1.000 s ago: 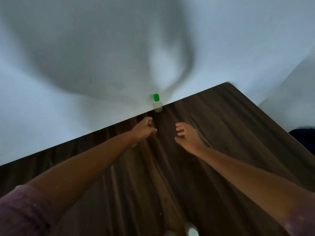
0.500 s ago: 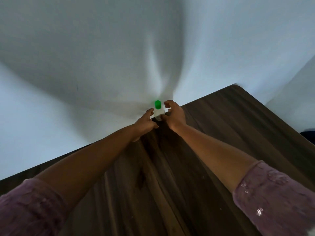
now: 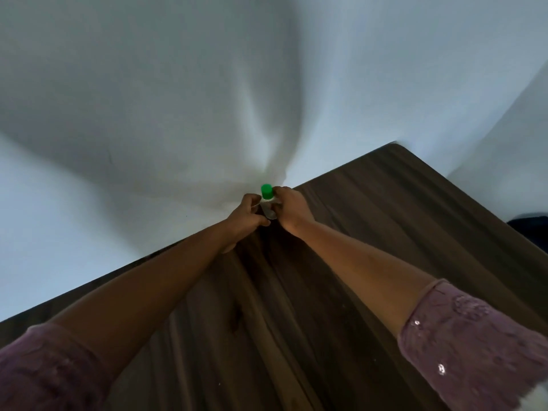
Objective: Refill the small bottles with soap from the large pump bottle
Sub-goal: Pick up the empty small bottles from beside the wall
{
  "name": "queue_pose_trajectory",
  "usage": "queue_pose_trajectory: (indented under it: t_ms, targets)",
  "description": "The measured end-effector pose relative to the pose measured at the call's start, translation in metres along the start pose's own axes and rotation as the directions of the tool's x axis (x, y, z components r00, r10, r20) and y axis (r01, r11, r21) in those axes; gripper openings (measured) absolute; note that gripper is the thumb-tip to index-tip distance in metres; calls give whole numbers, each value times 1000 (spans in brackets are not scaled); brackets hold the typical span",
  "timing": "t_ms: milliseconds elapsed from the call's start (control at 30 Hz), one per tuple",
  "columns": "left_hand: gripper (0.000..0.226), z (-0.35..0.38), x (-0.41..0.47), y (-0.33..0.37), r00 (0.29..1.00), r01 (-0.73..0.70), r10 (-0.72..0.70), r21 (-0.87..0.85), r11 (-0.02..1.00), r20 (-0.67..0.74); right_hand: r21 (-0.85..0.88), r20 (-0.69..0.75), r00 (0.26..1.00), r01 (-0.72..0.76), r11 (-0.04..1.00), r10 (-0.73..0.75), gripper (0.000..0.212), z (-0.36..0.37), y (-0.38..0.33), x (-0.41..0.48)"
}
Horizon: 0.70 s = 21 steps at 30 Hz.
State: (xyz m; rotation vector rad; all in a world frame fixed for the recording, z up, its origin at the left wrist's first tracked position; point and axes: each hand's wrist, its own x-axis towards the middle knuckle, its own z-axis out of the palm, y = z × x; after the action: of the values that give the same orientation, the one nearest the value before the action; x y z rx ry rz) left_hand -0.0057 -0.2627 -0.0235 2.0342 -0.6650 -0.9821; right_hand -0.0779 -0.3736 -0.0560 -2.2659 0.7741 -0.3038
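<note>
- Small clear bottle (image 3: 269, 209) w/ green cap (image 3: 266, 191) sits at far edge of dark wood table (image 3: 385, 232), right by the white wall (image 3: 148, 99). Looks about upright; base hidden by the hands, so can't tell if it rests on the tabletop or is lifted.
- Left hand (image 3: 247, 216) reaches in from the left, fingers curled round the bottle's body, thumb toward the near side. Grip = wrapped on the bottle, not loose.
- Right hand (image 3: 292, 207) comes in from the right, fingers closed on the upper part of the bottle just under the cap; fingertip touching or just beside the cap. Exact contact w/ the cap too small to tell.
- Both hands meet on the 1 bottle, knuckles nearly touching each other.
- Cap is on the bottle.
- Both forearms stretched well fwd over the table; purple sleeves (image 3: 474, 336) pushed up, the right one w/ a few shiny sequins.
- Wall shows soft shadows fanning out above the bottle.
- Dark object (image 3: 530, 225) at far right past the table edge, too dim to ID.
- Pale blurred patch at bottom right corner, unclear.
</note>
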Motion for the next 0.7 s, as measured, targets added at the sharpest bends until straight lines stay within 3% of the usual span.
queue_pose_trajectory:
  t_ms: [167, 300, 567, 700]
  targets:
    - [74, 18, -33, -1, 993, 26, -28, 14, 1000, 117, -61, 75, 995, 77, 995, -73, 20, -20, 17, -43]
    - [72, 35, -70, 1, 963, 31, -49, 73, 997, 264, -26, 176, 978, 115, 993, -109, 26, -43, 35, -93]
    - [73, 83, -151, 9, 811, 45, -183, 253, 966, 555, -71, 283, 951, 149, 986, -124, 38, -79, 66, -220]
    - [64, 101, -177, 11, 753, -1, -217, 330, 944, 622, -63, 315, 941, 154, 986, -127, 42, -82, 81, -266]
